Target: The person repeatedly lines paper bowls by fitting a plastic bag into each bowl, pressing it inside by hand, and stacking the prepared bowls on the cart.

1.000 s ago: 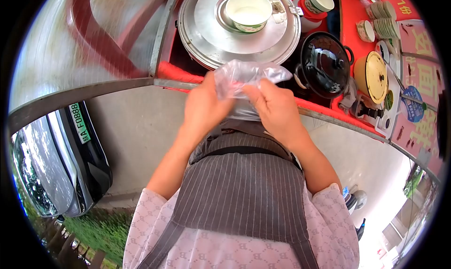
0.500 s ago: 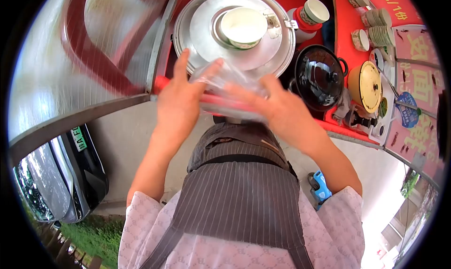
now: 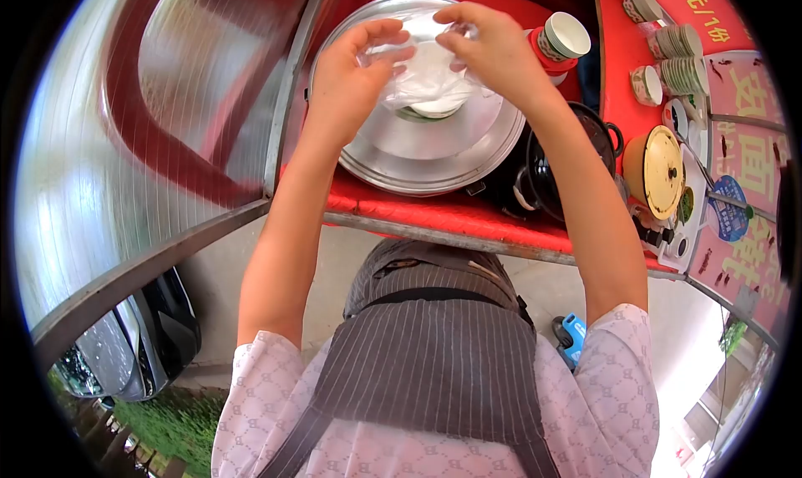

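Note:
A clear plastic bag (image 3: 424, 78) is stretched between my two hands, over the white bowl (image 3: 438, 109). My left hand (image 3: 361, 70) curls its fingers and thumb around the bag's left side. On the opposite side, my right hand (image 3: 489, 48) pinches the bag between thumb and fingers. The bowl has a green lower edge and shows mostly through the film; it sits on a large round metal lid (image 3: 434, 165). Whether the bag touches the bowl's rim, I cannot tell.
Right of the lid are a black lidded pot (image 3: 551, 173), a green-patterned bowl (image 3: 566, 35) on a red container, and a yellow lidded pot (image 3: 656, 173). Stacked bowls (image 3: 683, 70) stand farther right. A metal-edged frame (image 3: 150, 265) borders the left.
Both hands have moved forward, away from my body, carrying the plastic bag from the counter's front edge to over the bowl. The bag is now spread wider.

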The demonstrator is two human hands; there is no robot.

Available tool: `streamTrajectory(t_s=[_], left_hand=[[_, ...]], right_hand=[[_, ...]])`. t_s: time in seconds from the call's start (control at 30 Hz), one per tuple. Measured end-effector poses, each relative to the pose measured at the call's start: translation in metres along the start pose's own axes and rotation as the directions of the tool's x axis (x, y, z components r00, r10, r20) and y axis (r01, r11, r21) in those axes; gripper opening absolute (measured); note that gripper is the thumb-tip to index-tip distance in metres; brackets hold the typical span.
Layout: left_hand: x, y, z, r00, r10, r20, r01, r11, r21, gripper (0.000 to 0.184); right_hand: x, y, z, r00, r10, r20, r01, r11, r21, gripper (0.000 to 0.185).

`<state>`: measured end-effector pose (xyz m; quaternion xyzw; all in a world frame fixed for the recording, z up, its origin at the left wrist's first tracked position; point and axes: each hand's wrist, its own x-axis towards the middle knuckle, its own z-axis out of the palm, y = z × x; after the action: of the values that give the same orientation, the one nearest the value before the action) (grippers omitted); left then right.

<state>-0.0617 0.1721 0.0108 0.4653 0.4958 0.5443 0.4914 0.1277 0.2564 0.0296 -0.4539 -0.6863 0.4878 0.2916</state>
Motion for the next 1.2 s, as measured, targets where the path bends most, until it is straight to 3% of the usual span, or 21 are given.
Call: streamTrajectory(t_s=[0.07, 0.13, 0.17, 0.23, 0.33, 0.43, 0.5, 0.57, 0.6, 0.67, 0.7, 0.77, 0.8, 0.83, 0.9, 0.93, 0.97, 1.03, 1.1, 1.17, 1.2], left_hand=[[0.005, -0.016, -0.008, 0.999, 0.027, -0.019, -0.026, 0.998, 0.052, 0.049], [0.007, -0.028, -0.022, 0.997, 0.079, 0.019, -0.075, 0.804, 0.589, 0.061], [0.007, -0.034, -0.025, 0.997, 0.078, 0.020, -0.075, 0.803, 0.591, 0.061], [0.004, -0.043, -0.028, 0.979, -0.196, 0.059, 0.124, 0.799, 0.588, 0.065], [0.006, -0.072, -0.019, 0.988, -0.093, 0.122, 0.004, 0.813, 0.582, 0.067], [0.010, -0.084, -0.011, 0.987, 0.007, 0.161, -0.098, 0.817, 0.568, 0.067], [0.009, -0.076, -0.006, 0.987, 0.003, 0.159, -0.095, 0.815, 0.572, 0.068], [-0.004, -0.049, 0.002, 0.927, -0.370, 0.065, 0.322, 0.871, 0.370, 0.062], [-0.013, -0.047, 0.004, 0.927, -0.369, 0.072, 0.318, 0.871, 0.375, 0.062], [-0.032, -0.045, 0.006, 0.934, -0.356, 0.001, 0.356, 0.934, 0.010, 0.049], [-0.041, -0.054, 0.007, 0.934, -0.357, 0.006, 0.357, 0.934, 0.013, 0.049], [-0.060, -0.081, 0.008, 0.956, -0.289, 0.057, 0.240, 0.653, -0.719, 0.034], [-0.066, -0.083, 0.019, 0.956, -0.293, 0.031, 0.200, 0.567, -0.799, 0.028], [-0.071, -0.074, 0.036, 0.955, -0.294, 0.035, 0.204, 0.568, -0.798, 0.028], [-0.077, -0.054, 0.061, 0.903, -0.425, -0.067, 0.156, 0.469, -0.869, 0.021], [-0.079, -0.073, 0.053, 0.966, -0.238, 0.103, 0.204, 0.449, -0.870, 0.018], [-0.082, -0.076, 0.055, 0.965, -0.238, 0.106, 0.206, 0.451, -0.869, 0.018], [-0.086, -0.069, 0.063, 0.951, -0.304, -0.052, 0.165, 0.643, -0.748, 0.020], [-0.089, -0.061, 0.053, 0.931, -0.347, -0.114, 0.158, 0.665, -0.730, 0.026], [-0.100, -0.054, 0.042, 0.857, -0.372, -0.357, 0.158, 0.848, -0.505, 0.031], [-0.109, -0.038, 0.044, 0.897, -0.303, -0.321, 0.156, 0.898, -0.411, 0.046]], right_hand=[[0.011, 0.026, -0.001, 0.959, -0.270, 0.089, 0.280, 0.839, -0.467, 0.039], [0.005, 0.029, -0.002, 0.964, -0.243, 0.112, 0.262, 0.779, -0.569, 0.044], [0.001, 0.030, -0.002, 0.967, -0.212, 0.139, 0.249, 0.705, -0.663, 0.050], [-0.001, 0.034, -0.003, 0.973, -0.166, 0.159, 0.230, 0.683, -0.693, 0.058], [-0.001, 0.054, -0.001, 0.989, 0.000, 0.148, 0.100, 0.735, -0.671, 0.067], [-0.002, 0.056, -0.001, 0.995, -0.029, 0.099, 0.077, 0.847, -0.526, 0.066], [-0.009, 0.040, -0.005, 0.931, 0.351, 0.104, -0.308, 0.904, -0.297, 0.060], [-0.015, 0.052, -0.006, 0.933, 0.351, 0.075, -0.331, 0.923, -0.198, 0.055], [-0.020, 0.057, -0.009, 0.932, 0.360, 0.048, -0.355, 0.930, -0.095, 0.050], [-0.033, 0.059, -0.018, 0.912, 0.403, 0.081, -0.408, 0.911, 0.057, 0.047], [-0.041, 0.059, -0.019, 0.890, 0.438, 0.129, -0.456, 0.868, 0.199, 0.044], [-0.058, 0.066, -0.009, 0.907, 0.402, 0.125, -0.418, 0.830, 0.369, 0.038], [-0.067, 0.067, -0.002, 0.924, 0.362, 0.119, -0.368, 0.767, 0.525, 0.033], [-0.075, 0.060, 0.004, 0.924, 0.364, 0.116, -0.368, 0.766, 0.527, 0.033], [-0.089, 0.042, 0.014, 0.930, 0.306, 0.203, -0.342, 0.522, 0.781, 0.029], [-0.094, 0.040, 0.016, 0.938, 0.277, 0.209, -0.323, 0.479, 0.816, 0.029], [-0.099, 0.036, 0.019, 0.939, 0.276, 0.207, -0.321, 0.478, 0.818, 0.029], [-0.108, 0.027, 0.023, 0.945, 0.279, 0.168, -0.284, 0.455, 0.844, 0.030], [-0.115, 0.026, 0.022, 0.935, 0.333, 0.119, -0.284, 0.507, 0.813, 0.029], [-0.119, 0.031, 0.022, 0.920, 0.384, -0.077, -0.204, 0.637, 0.744, 0.027], [-0.122, 0.029, 0.020, 0.920, 0.369, -0.130, -0.182, 0.699, 0.692, 0.026]])
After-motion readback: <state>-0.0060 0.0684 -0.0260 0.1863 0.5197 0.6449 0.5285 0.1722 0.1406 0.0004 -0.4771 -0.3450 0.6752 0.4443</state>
